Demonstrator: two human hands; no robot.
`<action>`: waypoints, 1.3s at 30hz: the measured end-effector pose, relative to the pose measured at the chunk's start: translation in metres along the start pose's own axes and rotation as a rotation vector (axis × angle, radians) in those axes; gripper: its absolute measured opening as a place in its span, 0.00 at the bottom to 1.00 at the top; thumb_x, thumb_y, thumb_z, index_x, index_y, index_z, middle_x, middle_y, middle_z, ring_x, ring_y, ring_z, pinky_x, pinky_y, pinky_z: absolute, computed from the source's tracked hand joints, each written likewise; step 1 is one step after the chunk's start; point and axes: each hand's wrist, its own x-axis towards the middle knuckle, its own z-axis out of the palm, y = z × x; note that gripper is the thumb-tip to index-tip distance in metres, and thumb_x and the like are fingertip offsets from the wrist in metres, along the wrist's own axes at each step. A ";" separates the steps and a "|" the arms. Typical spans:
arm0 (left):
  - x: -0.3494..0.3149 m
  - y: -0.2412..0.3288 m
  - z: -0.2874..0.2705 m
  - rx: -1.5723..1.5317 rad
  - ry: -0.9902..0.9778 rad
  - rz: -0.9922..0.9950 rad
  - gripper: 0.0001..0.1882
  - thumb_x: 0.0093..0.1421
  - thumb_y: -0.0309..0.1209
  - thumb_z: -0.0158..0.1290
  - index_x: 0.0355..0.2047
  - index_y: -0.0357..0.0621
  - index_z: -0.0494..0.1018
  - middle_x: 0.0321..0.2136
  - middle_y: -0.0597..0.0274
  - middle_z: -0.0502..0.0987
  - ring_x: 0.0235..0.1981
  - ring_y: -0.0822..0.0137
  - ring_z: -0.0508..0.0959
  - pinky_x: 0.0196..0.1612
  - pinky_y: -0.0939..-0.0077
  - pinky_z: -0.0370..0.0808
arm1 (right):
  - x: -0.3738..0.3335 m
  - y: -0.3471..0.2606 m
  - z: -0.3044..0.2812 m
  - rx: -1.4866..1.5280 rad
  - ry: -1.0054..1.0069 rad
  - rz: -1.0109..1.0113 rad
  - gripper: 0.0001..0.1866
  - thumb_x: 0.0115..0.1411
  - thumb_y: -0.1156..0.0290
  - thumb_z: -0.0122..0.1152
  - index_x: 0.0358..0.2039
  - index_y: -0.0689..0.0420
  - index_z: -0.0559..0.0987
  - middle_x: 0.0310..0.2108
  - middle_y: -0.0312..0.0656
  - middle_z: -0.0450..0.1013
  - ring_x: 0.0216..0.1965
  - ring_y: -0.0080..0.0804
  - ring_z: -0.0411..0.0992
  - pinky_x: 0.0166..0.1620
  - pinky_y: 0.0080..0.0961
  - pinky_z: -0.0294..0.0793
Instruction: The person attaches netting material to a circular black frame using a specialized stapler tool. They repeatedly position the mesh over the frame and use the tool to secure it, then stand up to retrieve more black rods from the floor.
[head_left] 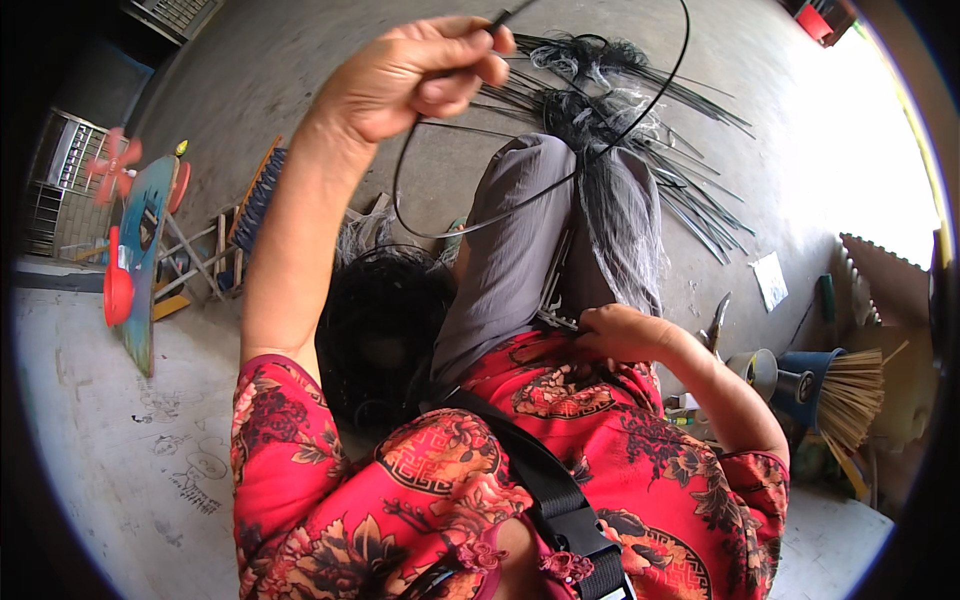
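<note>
My left hand (425, 80) is raised high in front of me, its fingers closed on a thin black cord (397, 190). The cord hangs in a wide loop that crosses over my knees and rises again on the right. My right hand (622, 332) rests low in my lap with its fingers curled in; what they hold, if anything, is hidden. Fine black and white netting (628, 240) drapes over my right leg near that hand. Thin pale strands lie between my thighs.
Bundles of dark netting (575, 120) with long thin dark strips lie on the floor ahead. A black tangled heap (385, 330) sits beside my left leg. At right stands a blue bucket (808, 385) of thin sticks. A painted board (145, 260) with a red fan is at left.
</note>
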 end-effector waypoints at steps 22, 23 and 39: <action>-0.011 -0.084 0.057 0.137 0.294 0.050 0.11 0.79 0.29 0.57 0.52 0.35 0.84 0.35 0.58 0.88 0.21 0.84 0.66 0.25 0.88 0.63 | 0.019 0.053 -0.028 0.991 0.947 -0.173 0.27 0.82 0.77 0.47 0.79 0.55 0.67 0.42 0.38 0.80 0.30 0.21 0.70 0.34 0.20 0.74; -0.009 -0.091 0.065 0.149 0.284 0.048 0.11 0.79 0.28 0.57 0.52 0.35 0.84 0.35 0.58 0.88 0.21 0.84 0.66 0.25 0.88 0.63 | 0.018 0.061 -0.017 0.957 0.896 -0.112 0.28 0.82 0.77 0.47 0.79 0.53 0.67 0.42 0.35 0.79 0.29 0.20 0.68 0.33 0.18 0.71; 0.006 -0.120 0.137 0.770 0.368 0.269 0.09 0.75 0.22 0.59 0.51 0.34 0.86 0.31 0.67 0.87 0.30 0.78 0.81 0.35 0.82 0.77 | -0.032 -0.032 -0.044 0.525 1.022 0.230 0.21 0.75 0.64 0.67 0.64 0.58 0.83 0.46 0.58 0.85 0.44 0.56 0.84 0.48 0.44 0.83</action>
